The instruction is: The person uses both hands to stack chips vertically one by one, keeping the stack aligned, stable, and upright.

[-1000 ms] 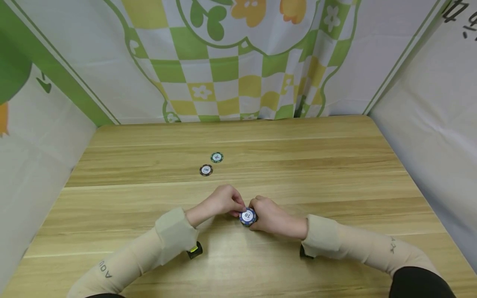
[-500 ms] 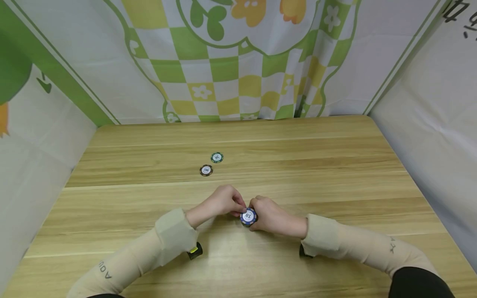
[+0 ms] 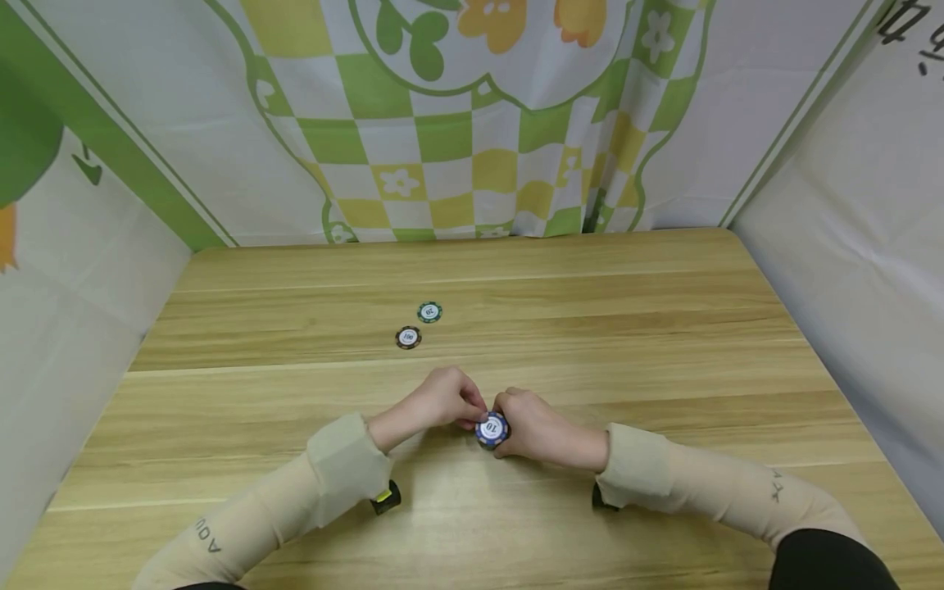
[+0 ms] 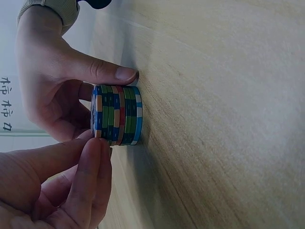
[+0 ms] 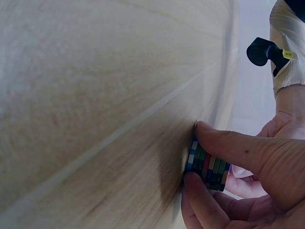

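Blue rims the 10 chip (image 3: 492, 428) that tops my upright stack of poker chips (image 4: 111, 119), standing on the wood-grain tabletop (image 3: 664, 344) between my hands. My left hand (image 3: 444, 398) has its thumb and fingertips pinched at that top chip's edge; my right hand (image 3: 541, 430) is clamped round the stack's side, thumb opposite fingers. I reckon uneven force is the likeliest trouble: if the left pinch dragged sideways, the upper discs could slide out of line, and too hard a squeeze from the right might pop out a middle one, perhaps the red-edged chip (image 4: 122, 114). Loosening the right hand while the layers sit askew could let the pile topple. Farther out, the dark-rimmed 100 chip (image 3: 408, 338) and green-rimmed 20 chip (image 3: 429, 312) lie flat, near each other but apart; a spilled disc could roll over and knock them.
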The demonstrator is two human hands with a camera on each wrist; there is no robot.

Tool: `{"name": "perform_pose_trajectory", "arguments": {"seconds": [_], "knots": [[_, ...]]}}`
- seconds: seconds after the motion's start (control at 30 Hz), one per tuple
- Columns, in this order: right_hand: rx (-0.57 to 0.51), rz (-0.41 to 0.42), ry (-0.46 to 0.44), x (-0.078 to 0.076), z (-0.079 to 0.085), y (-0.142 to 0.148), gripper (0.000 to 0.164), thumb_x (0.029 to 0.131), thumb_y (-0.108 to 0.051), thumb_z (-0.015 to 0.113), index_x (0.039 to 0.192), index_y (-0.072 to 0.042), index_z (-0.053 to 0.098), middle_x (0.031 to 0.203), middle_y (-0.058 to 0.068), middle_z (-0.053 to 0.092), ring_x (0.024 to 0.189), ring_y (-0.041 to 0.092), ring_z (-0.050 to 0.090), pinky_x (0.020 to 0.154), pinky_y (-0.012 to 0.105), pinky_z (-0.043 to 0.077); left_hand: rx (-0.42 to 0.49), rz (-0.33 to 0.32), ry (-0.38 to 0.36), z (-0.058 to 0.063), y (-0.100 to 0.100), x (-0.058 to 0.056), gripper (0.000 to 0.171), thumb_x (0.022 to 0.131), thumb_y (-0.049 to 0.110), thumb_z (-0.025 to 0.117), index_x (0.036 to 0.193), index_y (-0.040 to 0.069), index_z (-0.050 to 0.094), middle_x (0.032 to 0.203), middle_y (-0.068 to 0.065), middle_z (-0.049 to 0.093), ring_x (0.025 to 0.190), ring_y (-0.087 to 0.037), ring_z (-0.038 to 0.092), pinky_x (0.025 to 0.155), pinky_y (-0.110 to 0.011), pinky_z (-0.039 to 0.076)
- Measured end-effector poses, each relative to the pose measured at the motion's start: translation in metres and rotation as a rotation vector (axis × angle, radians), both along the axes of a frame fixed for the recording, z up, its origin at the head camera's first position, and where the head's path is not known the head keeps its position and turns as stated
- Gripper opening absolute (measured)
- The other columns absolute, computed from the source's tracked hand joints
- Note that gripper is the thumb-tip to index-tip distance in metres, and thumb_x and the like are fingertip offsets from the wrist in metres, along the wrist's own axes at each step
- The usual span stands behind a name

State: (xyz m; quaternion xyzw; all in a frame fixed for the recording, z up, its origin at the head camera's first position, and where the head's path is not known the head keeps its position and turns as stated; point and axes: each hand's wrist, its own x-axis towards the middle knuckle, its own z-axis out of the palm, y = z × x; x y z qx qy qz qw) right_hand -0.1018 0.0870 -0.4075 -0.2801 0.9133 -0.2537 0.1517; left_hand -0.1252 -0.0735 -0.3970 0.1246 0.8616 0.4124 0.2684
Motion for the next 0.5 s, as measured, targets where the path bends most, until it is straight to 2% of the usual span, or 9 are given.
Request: {"name": "perform_pose_trajectory", "arguments": {"seconds": [0.3, 0.4, 0.5], "knots": [[-0.001, -0.002, -0.017, 0.0001, 0.0009, 0.0005, 0.036, 0.060, -0.009, 0.082, 0.084, -0.002, 0.057, 0.079, 0.003, 0.054, 0.072, 0.013, 0.051, 0.064, 0.026, 0.045, -0.052, -0.004, 0.022, 0.0021, 0.0016, 0.0006, 0.005, 0.075, 0.004, 0.071, 0.075, -0.001, 0.070, 0.067, -0.005, 0.067, 0.054, -0.007, 0.059, 0.052, -0.020, 0.050], [-0.009, 0.005, 0.000, 0.0003, 0.0005, 0.0007, 0.035, 0.059, -0.009, 0.081, 0.083, -0.001, 0.057, 0.078, 0.004, 0.054, 0.071, 0.013, 0.051, 0.063, 0.026, 0.045, -0.071, -0.035, 0.068, 0.0020, 0.0007, -0.0012, 0.006, 0.076, 0.007, 0.071, 0.075, 0.002, 0.071, 0.067, -0.003, 0.067, 0.054, -0.006, 0.059, 0.051, -0.017, 0.046], [-0.010, 0.014, 0.021, 0.0004, 0.0001, 0.0009, 0.035, 0.059, -0.009, 0.081, 0.083, -0.001, 0.057, 0.077, 0.004, 0.054, 0.071, 0.014, 0.051, 0.062, 0.027, 0.045, -0.082, -0.101, 0.142, 0.0019, -0.0013, -0.0050, 0.007, 0.078, 0.011, 0.070, 0.076, 0.005, 0.071, 0.069, -0.001, 0.067, 0.057, -0.005, 0.057, 0.052, -0.016, 0.043]]}}
